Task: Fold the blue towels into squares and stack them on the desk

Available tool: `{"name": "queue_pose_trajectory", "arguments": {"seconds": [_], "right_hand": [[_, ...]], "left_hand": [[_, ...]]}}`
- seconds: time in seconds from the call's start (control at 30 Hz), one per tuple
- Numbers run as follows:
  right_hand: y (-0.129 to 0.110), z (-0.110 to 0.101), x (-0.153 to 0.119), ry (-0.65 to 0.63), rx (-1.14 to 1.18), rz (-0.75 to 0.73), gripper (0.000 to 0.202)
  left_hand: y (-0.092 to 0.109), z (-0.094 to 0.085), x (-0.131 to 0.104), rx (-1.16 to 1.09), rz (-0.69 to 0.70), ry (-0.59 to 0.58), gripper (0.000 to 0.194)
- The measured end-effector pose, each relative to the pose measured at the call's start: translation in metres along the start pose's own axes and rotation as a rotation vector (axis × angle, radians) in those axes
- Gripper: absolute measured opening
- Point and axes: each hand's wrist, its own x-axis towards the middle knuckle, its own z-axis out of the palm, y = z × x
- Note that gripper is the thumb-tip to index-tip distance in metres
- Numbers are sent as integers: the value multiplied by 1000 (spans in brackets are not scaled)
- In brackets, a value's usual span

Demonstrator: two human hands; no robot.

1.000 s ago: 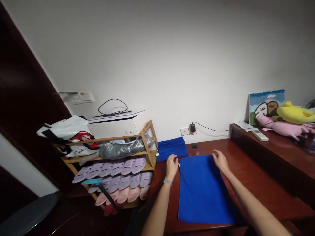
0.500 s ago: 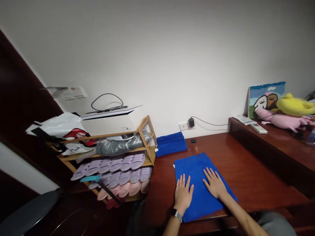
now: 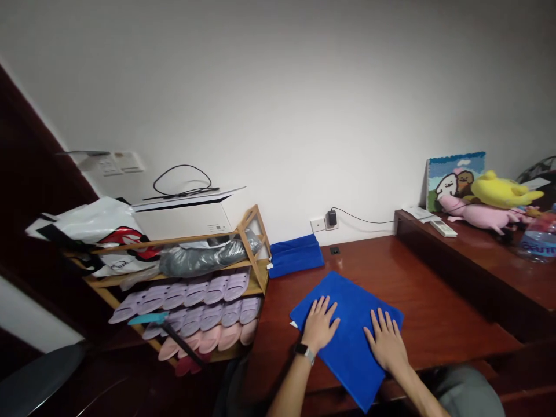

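A blue towel (image 3: 347, 324) lies spread on the brown wooden desk (image 3: 443, 313), turned so that one corner points toward me and hangs over the front edge. My left hand (image 3: 320, 325) rests flat on its left part, fingers apart, with a watch on the wrist. On the right part my right hand (image 3: 386, 341) lies flat too, fingers spread. A small white tag (image 3: 293, 324) sticks out at the left corner. Farther back, against the wall, is a folded blue towel (image 3: 296, 256).
Left of the desk stands a wooden rack (image 3: 254, 249) with purple slippers (image 3: 217, 289), pink slippers and a white box (image 3: 182, 220). A raised ledge on the right carries plush toys (image 3: 482, 214), a remote (image 3: 443, 228) and a bottle (image 3: 538, 246). A charger (image 3: 332, 218) is plugged into the wall.
The spread towel has rotated under my hands, from roughly square with the desk to diagonal. Both hands stay flat on it. The view has shifted slightly right.
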Motion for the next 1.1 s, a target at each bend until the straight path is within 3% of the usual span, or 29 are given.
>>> {"name": "queue_pose_trajectory", "arguments": {"seconds": [0.07, 0.13, 0.23, 0.37, 0.43, 0.5, 0.6, 0.7, 0.8, 0.93, 1.03, 1.1], "right_hand": [[13, -2, 3, -26, -2, -30, 76], [25, -9, 16, -64, 30, -112, 77], [35, -25, 47, -160, 95, -298, 73], [32, -40, 87, -285, 85, -521, 67], [26, -40, 98, -294, 62, -516, 67], [21, -35, 103, -241, 52, -399, 68], [20, -23, 105, -201, 25, -175, 74], [25, -15, 106, -223, 0, -111, 75], [29, -13, 112, -227, -15, -110, 72], [25, -10, 120, -225, -25, -76, 70], [22, -5, 121, -200, -17, -67, 73], [21, -2, 120, -183, -10, -73, 76]], "left_hand": [[-15, 0, 12, -5, -52, -78, 59], [-20, 7, 8, 12, -157, -89, 62], [-9, 28, -20, 60, -335, 6, 64], [22, 58, -73, 114, -481, 121, 68], [31, 61, -90, 118, -479, 147, 66], [29, 53, -96, 113, -432, 158, 61], [9, 26, -79, 103, -284, 148, 57], [-16, 7, -49, 96, -201, 53, 58], [-33, 8, -30, 111, -247, -50, 59], [-42, 18, -29, 133, -280, -59, 59], [-37, 20, -25, 167, -272, -40, 60], [-22, 21, -10, 181, -242, -6, 60]]}}
